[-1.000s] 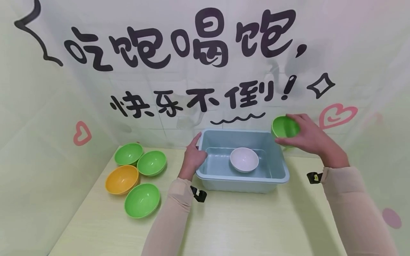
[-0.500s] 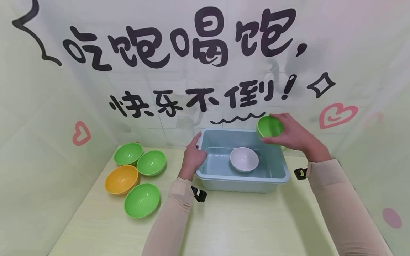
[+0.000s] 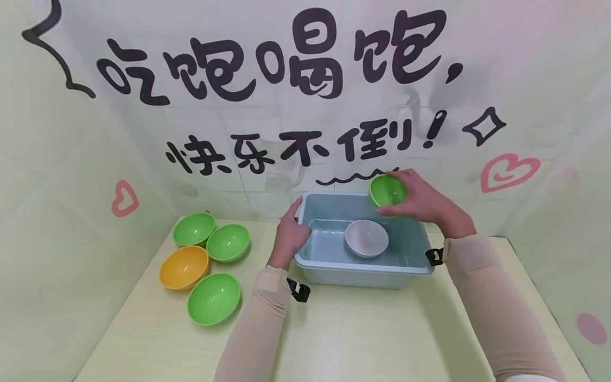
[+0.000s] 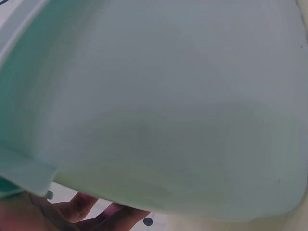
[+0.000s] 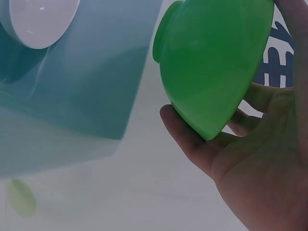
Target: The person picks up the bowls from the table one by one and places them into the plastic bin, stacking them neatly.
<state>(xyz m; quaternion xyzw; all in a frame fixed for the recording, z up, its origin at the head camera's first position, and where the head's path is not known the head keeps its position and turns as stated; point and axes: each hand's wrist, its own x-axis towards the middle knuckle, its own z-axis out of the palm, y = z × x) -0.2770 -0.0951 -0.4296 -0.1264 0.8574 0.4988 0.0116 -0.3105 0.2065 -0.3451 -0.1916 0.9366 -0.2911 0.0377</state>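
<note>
A light blue plastic basin [image 3: 363, 268] stands on the table near the back wall, and a white bowl [image 3: 366, 239] sits upright inside it. My left hand [image 3: 292, 233] grips the basin's left end at the rim; in the left wrist view the basin's outer wall [image 4: 183, 96] hides much of that hand. Over the basin's back right part, my right hand [image 3: 422, 199] holds a green bowl [image 3: 385, 191] by its edge. The right wrist view shows this green bowl [image 5: 211, 67] tilted on its side, with the thumb and fingers around its rim.
Left of the basin, several bowls rest on the table [image 3: 353, 334]: a green bowl [image 3: 193, 229] at the back, another green bowl [image 3: 228, 242] beside it, an orange bowl [image 3: 183, 268] and a nearer green bowl [image 3: 214, 298]. A printed sheet [image 3: 267, 116] covers the wall behind.
My right hand has carried the green bowl leftward, from the basin's back right corner to over its inside. The left hand has kept its grip on the basin.
</note>
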